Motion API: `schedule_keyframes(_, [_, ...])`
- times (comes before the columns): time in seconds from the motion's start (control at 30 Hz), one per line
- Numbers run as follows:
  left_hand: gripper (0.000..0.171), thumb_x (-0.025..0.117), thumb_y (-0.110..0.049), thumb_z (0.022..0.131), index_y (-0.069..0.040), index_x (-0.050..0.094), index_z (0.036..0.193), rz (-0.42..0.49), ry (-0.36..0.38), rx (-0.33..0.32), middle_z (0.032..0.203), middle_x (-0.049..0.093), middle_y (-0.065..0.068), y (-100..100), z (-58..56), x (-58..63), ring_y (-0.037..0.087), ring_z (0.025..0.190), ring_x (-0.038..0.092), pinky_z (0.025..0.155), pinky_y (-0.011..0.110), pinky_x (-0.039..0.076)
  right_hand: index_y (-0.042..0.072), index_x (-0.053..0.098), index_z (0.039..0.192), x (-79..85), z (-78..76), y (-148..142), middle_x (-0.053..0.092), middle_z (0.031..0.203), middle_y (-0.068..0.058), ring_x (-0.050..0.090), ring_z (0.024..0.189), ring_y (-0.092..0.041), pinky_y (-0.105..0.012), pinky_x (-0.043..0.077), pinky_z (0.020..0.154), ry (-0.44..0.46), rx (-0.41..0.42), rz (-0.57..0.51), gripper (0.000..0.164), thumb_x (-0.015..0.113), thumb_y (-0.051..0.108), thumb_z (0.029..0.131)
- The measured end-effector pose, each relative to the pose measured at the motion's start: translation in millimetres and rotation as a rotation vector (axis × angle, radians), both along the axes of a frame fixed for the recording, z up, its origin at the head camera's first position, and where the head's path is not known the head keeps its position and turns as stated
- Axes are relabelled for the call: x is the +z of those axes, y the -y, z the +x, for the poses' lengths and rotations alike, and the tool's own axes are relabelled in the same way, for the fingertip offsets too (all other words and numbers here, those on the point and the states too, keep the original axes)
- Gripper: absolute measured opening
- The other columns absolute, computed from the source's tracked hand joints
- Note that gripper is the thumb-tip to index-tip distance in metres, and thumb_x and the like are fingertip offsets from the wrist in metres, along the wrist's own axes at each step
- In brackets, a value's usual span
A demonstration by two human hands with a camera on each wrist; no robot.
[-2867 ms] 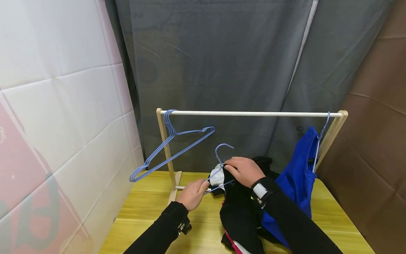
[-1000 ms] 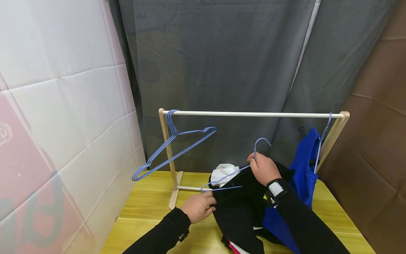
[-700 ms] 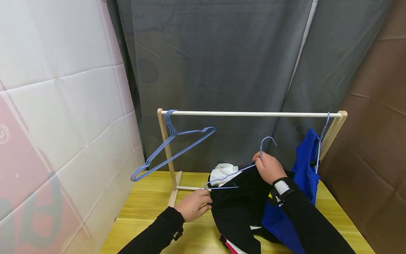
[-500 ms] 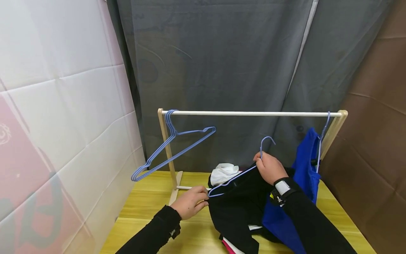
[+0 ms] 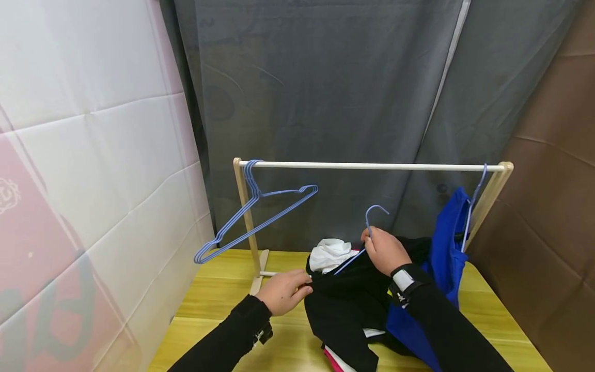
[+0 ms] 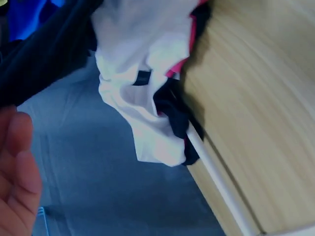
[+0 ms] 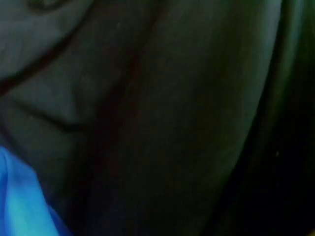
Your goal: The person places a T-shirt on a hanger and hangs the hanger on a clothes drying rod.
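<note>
My right hand (image 5: 386,251) grips a blue wire hanger (image 5: 349,262) just below its hook, which points up. The hanger's left arm runs down into a black garment (image 5: 341,305), and its left end is hidden under the fabric. At that garment's left edge, my left hand (image 5: 284,292) pinches the cloth between thumb and fingers. In the left wrist view the black cloth (image 6: 49,51) stretches away from the fingertips of that hand (image 6: 19,172). Dark cloth (image 7: 167,123) fills most of the right wrist view, where the hand does not show.
A white garment (image 5: 329,254) lies behind the black one on the wooden table (image 5: 209,305). Several blue hangers (image 5: 254,194) hang at the left of the rack's white rail (image 5: 353,166). A blue garment (image 5: 448,248) hangs at its right end, draping to the table.
The hanger's left end, bare beside my left hand half a second ago, is now covered by the black garment. My right hand has moved slightly left and down with the hanger.
</note>
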State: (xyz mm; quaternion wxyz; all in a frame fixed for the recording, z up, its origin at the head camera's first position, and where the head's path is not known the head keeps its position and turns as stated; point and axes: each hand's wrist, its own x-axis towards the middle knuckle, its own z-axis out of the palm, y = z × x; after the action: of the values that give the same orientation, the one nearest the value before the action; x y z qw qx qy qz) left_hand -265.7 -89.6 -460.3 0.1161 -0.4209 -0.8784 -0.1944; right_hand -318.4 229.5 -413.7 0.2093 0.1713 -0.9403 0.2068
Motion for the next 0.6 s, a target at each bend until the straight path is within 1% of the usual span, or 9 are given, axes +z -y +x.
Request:
schedule_keyframes(0.1, [0.010, 0.060, -0.024, 0.104, -0.017, 0.065, 0.105, 0.052, 0.026, 0.039, 0.093, 0.058, -0.008, -8, -1.0, 2.9, 0.007, 0.077, 0.053, 0.074, 0.023, 0.047, 0.009, 0.066, 0.103, -0.8, 3.4, 6, 0.067, 0.099, -0.007, 0.064, 0.084, -0.024, -0.047, 0.050, 0.078, 0.001, 0.021, -0.016, 0.019, 0.048, 0.012, 0.102])
schedule_keyframes(0.2, [0.010, 0.060, -0.023, 0.104, -0.016, 0.066, 0.106, 0.096, 0.056, 0.084, 0.097, 0.061, -0.007, -17, -3.7, 2.7, 0.008, 0.082, 0.057, 0.079, 0.026, 0.050, 0.010, 0.066, 0.102, -1.8, 6.1, 10, 0.067, 0.098, -0.005, 0.063, 0.082, -0.021, -0.045, 0.050, 0.077, 0.003, 0.032, -0.027, 0.018, 0.049, 0.011, 0.101])
schedule_keyframes(0.27, [0.011, 0.059, -0.022, 0.104, -0.016, 0.067, 0.107, 0.117, 0.060, 0.114, 0.099, 0.064, -0.005, -23, -5.1, 2.6, 0.009, 0.085, 0.059, 0.083, 0.028, 0.052, 0.011, 0.066, 0.101, -1.7, 7.5, 13, 0.067, 0.097, -0.004, 0.062, 0.082, -0.020, -0.045, 0.050, 0.077, -0.003, 0.039, -0.030, 0.017, 0.050, 0.010, 0.101])
schedule_keyframes(0.33, [0.010, 0.060, -0.021, 0.104, -0.015, 0.068, 0.106, 0.137, 0.048, 0.138, 0.102, 0.065, -0.004, -29, -6.5, 3.3, 0.010, 0.089, 0.062, 0.085, 0.029, 0.052, 0.012, 0.066, 0.100, -1.4, 8.4, 16, 0.067, 0.096, -0.003, 0.062, 0.081, -0.019, -0.044, 0.050, 0.076, -0.013, 0.043, -0.030, 0.016, 0.050, 0.010, 0.101])
schedule_keyframes(0.4, [0.009, 0.062, -0.019, 0.103, -0.014, 0.069, 0.105, 0.154, 0.024, 0.154, 0.101, 0.066, -0.003, -34, -7.2, 5.8, 0.011, 0.090, 0.063, 0.085, 0.030, 0.052, 0.012, 0.067, 0.099, -0.1, 9.3, 21, 0.067, 0.095, -0.002, 0.062, 0.080, -0.019, -0.044, 0.050, 0.076, -0.026, 0.054, -0.027, 0.015, 0.052, 0.011, 0.101])
schedule_keyframes(0.5, [0.007, 0.064, -0.017, 0.101, -0.012, 0.070, 0.102, 0.171, -0.013, 0.165, 0.098, 0.067, -0.001, -44, -8.3, 9.4, 0.013, 0.089, 0.064, 0.085, 0.030, 0.052, 0.012, 0.067, 0.100, 1.0, 10.4, 29, 0.067, 0.095, -0.001, 0.062, 0.079, -0.018, -0.042, 0.050, 0.075, -0.041, 0.072, -0.014, 0.014, 0.053, 0.014, 0.102])
schedule_keyframes(0.6, [0.009, 0.064, -0.018, 0.101, -0.011, 0.071, 0.103, 0.184, -0.018, 0.170, 0.098, 0.067, -0.001, -53, -8.3, 12.5, 0.014, 0.089, 0.064, 0.085, 0.030, 0.052, 0.012, 0.067, 0.101, 2.9, 12.3, 36, 0.067, 0.094, -0.001, 0.061, 0.078, -0.017, -0.040, 0.050, 0.075, -0.043, 0.093, -0.001, 0.014, 0.054, 0.016, 0.103])
